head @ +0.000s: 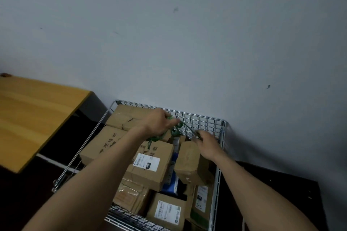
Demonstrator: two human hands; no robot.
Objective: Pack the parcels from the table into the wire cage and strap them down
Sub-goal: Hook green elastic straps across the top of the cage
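A wire cage (206, 121) stands against the wall, filled with several brown cardboard parcels (150, 167). Over its far side my left hand (159, 123) grips a bunched green elastic cord (175, 130). A strand of that cord runs right to my right hand (207, 141), which pinches its end close to the cage's back mesh. Both forearms reach in over the parcels. The cord's hook is not visible.
A wooden table top (32, 114) lies to the left of the cage. A dark floor (272, 189) shows on both sides. The grey wall (187, 43) is right behind the cage. A blue and white packet (173, 184) sits between the boxes.
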